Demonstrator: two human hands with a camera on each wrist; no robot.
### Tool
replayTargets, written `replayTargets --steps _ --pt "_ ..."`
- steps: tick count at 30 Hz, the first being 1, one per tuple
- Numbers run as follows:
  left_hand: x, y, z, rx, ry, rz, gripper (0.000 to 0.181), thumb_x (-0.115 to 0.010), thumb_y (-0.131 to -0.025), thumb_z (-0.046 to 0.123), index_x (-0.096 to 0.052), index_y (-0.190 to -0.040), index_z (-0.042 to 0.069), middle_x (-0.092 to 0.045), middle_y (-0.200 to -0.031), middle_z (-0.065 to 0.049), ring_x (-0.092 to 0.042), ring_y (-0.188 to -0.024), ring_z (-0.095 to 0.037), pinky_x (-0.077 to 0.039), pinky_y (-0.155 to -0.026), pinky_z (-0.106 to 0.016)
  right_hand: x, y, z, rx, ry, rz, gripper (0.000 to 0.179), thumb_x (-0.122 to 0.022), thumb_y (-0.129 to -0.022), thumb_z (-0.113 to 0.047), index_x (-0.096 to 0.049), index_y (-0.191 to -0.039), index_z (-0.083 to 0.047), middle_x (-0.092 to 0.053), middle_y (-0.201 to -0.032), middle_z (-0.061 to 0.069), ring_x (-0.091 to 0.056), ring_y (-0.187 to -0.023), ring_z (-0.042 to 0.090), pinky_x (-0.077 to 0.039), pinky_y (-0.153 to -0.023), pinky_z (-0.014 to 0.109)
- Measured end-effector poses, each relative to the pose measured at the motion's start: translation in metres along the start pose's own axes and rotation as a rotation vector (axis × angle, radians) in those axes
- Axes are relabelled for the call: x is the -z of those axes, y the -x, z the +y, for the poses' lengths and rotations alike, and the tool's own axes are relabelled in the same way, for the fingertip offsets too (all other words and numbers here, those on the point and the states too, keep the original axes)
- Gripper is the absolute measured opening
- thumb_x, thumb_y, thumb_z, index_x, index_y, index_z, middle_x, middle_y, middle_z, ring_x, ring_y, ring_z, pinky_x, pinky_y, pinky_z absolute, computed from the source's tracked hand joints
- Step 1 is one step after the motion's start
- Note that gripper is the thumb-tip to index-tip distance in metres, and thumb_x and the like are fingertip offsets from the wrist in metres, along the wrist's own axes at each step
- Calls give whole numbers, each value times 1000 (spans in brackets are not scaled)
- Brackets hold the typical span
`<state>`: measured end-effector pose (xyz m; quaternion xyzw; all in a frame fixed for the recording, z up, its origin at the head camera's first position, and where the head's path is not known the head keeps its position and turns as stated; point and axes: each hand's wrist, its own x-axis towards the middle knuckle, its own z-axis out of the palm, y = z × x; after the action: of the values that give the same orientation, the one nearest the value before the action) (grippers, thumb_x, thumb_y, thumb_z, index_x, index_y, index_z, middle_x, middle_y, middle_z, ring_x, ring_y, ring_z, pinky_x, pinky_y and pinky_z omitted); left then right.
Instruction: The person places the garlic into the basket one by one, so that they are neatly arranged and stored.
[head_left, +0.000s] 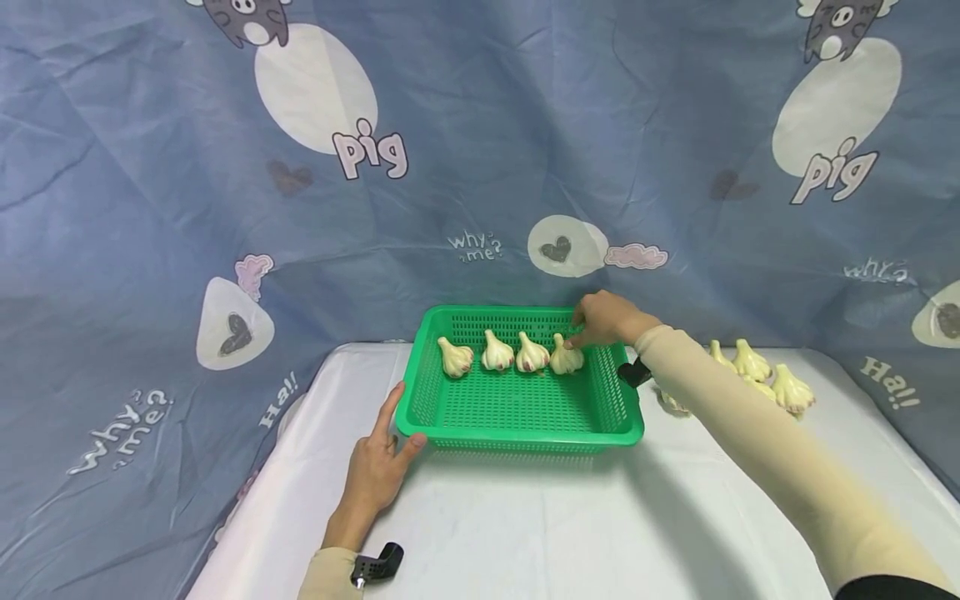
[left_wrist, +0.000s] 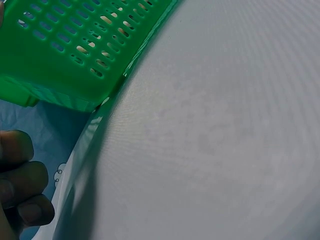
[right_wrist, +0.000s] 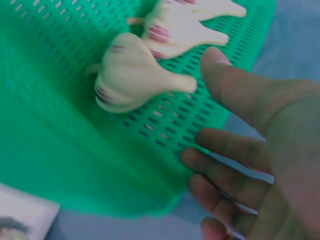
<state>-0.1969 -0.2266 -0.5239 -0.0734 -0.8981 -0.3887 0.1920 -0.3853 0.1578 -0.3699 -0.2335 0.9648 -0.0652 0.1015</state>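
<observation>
From here, the right hand (head_left: 606,318) and left hand (head_left: 375,465) both have fingers (right_wrist: 232,148) apart, though a careless right-hand swipe might roll the end garlic bulb (right_wrist: 129,75) across the basket (head_left: 517,435).

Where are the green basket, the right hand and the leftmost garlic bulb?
Green basket (head_left: 517,436), head view: near rim.
Right hand (head_left: 611,319), head view: back of the hand.
Leftmost garlic bulb (head_left: 457,361), head view: its round body.

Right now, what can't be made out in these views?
Head: loose garlic bulbs, partly hidden behind the right sleeve; count unsure.
Left wrist: inside of the green basket, mostly hidden by its wall.
Left wrist: left hand, cut off by the left edge.
Right wrist: object at lower-left corner, blurred and cut off by edges.
</observation>
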Motion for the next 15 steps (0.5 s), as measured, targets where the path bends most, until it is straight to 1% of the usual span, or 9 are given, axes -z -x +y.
replayTargets --steps 5,9,12,15 --pt "0 0 1 2 -5 -3 86 -73 -96 58 -29 -168 40 -29 -47 23 -18 -42 8 -20 -41 -21 17 13 11 34 -36 46 56 -85 -92 -39 -74 -127 3 -74 -126 21 -70 -117 40 -55 -100 54" --pt "0 0 1 8 -5 -5 87 -74 -95 55 -29 -168 41 -29 -46 23 -17 -42 8 -20 -41 -21 29 23 23 40 -54 58 57 -85 -91 -37 -73 -127 5 -74 -125 23 -70 -117 42 -55 -101 55" --pt "-1 0 2 13 -3 -7 87 -74 -95 54 -29 -168 41 -29 -46 23 -17 -42 8 -20 -41 -21 35 30 33 31 -55 65 56 -86 -91 -36 -73 -127 5 -74 -123 24 -70 -117 42 -55 -101 55" --pt "-1 0 1 15 -8 -12 86 -73 -95 55 -28 -168 41 -29 -47 23 -17 -43 8 -20 -41 -21 39 40 42 44 -48 79 56 -86 -91 -36 -74 -125 6 -75 -121 25 -71 -114 44 -56 -98 55"
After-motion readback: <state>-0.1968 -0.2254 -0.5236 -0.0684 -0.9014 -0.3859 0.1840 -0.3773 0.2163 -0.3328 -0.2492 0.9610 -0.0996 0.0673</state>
